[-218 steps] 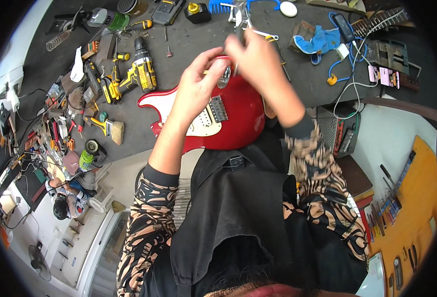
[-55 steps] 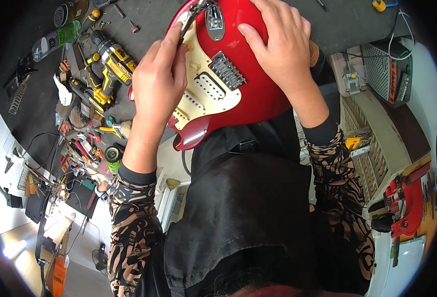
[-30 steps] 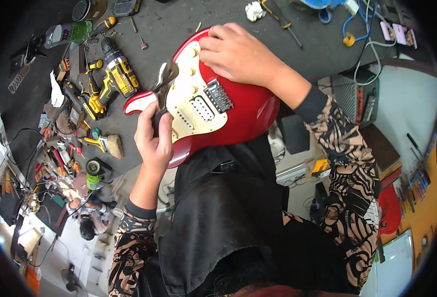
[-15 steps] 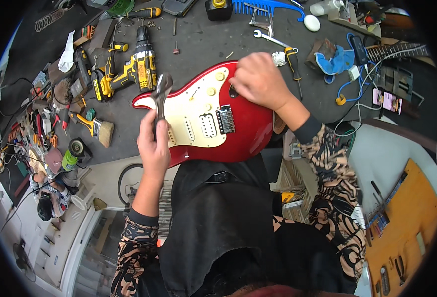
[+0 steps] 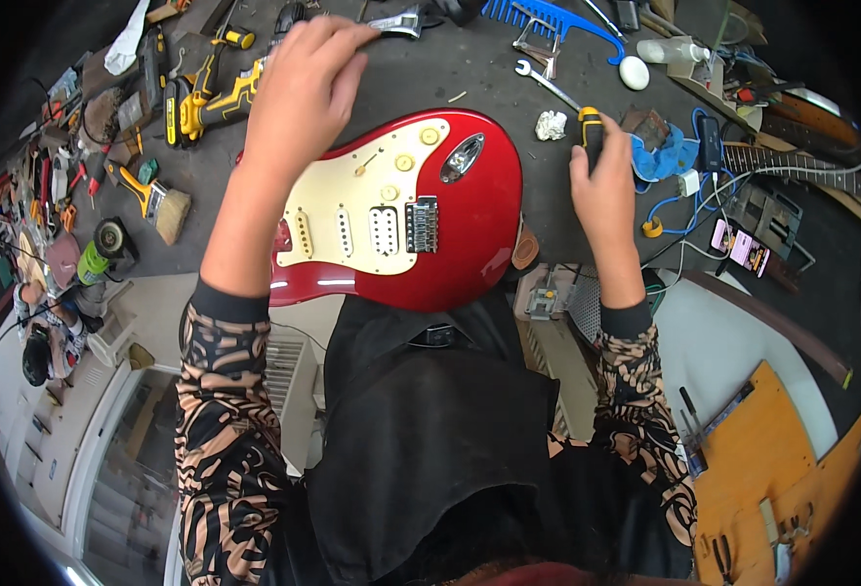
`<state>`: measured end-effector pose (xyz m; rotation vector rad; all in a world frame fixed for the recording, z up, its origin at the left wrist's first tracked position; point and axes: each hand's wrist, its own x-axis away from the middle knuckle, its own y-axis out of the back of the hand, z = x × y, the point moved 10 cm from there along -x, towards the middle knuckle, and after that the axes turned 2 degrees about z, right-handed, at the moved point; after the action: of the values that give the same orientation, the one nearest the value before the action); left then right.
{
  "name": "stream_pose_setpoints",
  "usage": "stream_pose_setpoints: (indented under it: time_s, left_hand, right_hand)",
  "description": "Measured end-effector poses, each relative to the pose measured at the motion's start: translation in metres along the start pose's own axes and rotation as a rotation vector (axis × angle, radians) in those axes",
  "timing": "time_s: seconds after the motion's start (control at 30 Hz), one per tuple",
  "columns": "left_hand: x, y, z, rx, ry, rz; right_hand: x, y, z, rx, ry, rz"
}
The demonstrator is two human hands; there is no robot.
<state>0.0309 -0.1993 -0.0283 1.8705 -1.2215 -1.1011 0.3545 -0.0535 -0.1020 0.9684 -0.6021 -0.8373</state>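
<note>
A red electric guitar body [image 5: 484, 230] with a cream pickguard [image 5: 338, 210] lies on the dark bench in front of me. Its metal jack plate [image 5: 463, 158] sits at the upper right of the body. Past the guitar's far left side, my left hand [image 5: 304, 93] has its fingers stretched out, their tips close to an adjustable wrench [image 5: 398, 23] on the bench. To the right of the guitar, my right hand [image 5: 608, 190] closes on the yellow-and-black handle of a screwdriver [image 5: 591, 135]; its shaft is hidden by the hand.
A cordless drill [image 5: 230, 103] lies partly behind my left arm. A combination wrench [image 5: 543, 80], crumpled white paper [image 5: 551, 125] and a blue comb [image 5: 557, 21] lie at the far right. Left are a paintbrush [image 5: 162, 207] and a green grinder [image 5: 101, 252]; another person [image 5: 45, 342] is beyond.
My left hand moved away from me; the adjustable wrench it held now lies on the bench. My right hand went from above the jack plate rightward to the screwdriver, uncovering the plate.
</note>
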Motion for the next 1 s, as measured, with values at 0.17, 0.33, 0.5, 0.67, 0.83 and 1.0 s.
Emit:
stream_pose_setpoints:
  time_s: [0.17, 0.33, 0.5, 0.67, 0.83, 1.0]
  left_hand:
    - [0.071, -0.007, -0.033, 0.297, 0.101, -0.005]
    - [0.111, -0.030, -0.048, 0.464, 0.186, 0.067]
    - [0.085, -0.051, -0.053, 0.588, 0.152, 0.064]
    - [0.061, -0.057, -0.034, 0.625, 0.184, -0.028]
    - [0.063, -0.071, -0.029, 0.656, 0.192, 0.040]
    - [0.071, -0.070, -0.021, 0.701, 0.279, 0.102]
  right_hand:
    - [-0.011, 0.000, -0.014, -0.489, -0.073, -0.060]
    - [-0.025, -0.027, 0.003, -1.360, -0.405, -0.065]
    - [-0.046, -0.044, 0.024, -1.277, -0.309, -0.371]
    - [-0.061, -0.069, 0.036, -1.235, -0.211, -0.381]
    - [-0.063, -0.069, 0.059, -1.143, -0.283, -0.429]
    - [-0.063, -0.058, 0.057, -0.927, 0.015, -0.572]
